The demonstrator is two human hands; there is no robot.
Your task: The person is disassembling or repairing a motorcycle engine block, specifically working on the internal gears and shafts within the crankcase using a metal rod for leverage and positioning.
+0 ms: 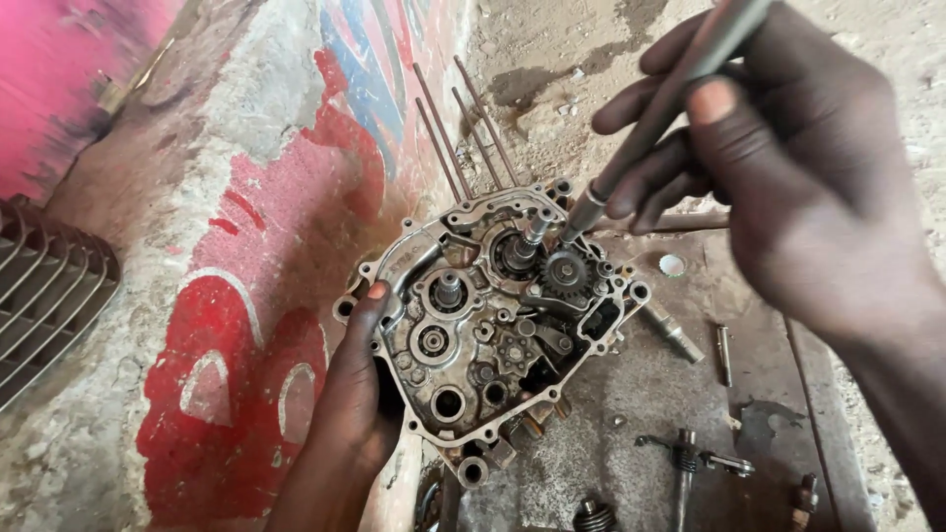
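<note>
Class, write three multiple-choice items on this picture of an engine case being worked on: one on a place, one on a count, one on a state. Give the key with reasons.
1. Where does the tip of the long tool rest?
A. By the small gear at the case's upper right
B. On the finned part at far left
C. On the loose parts on the ground

2. How many thin studs rise from the top of the engine case?
A. One
B. Four
C. Eight

3. How is the case held?
A. It lies flat, untouched
B. The left hand grips its left edge
C. Both hands clasp it

Key: 1 A, the tip meets the case beside the gear. 2 B, four rods stand in a group. 3 B, the right hand holds the tool, not the case.
</note>
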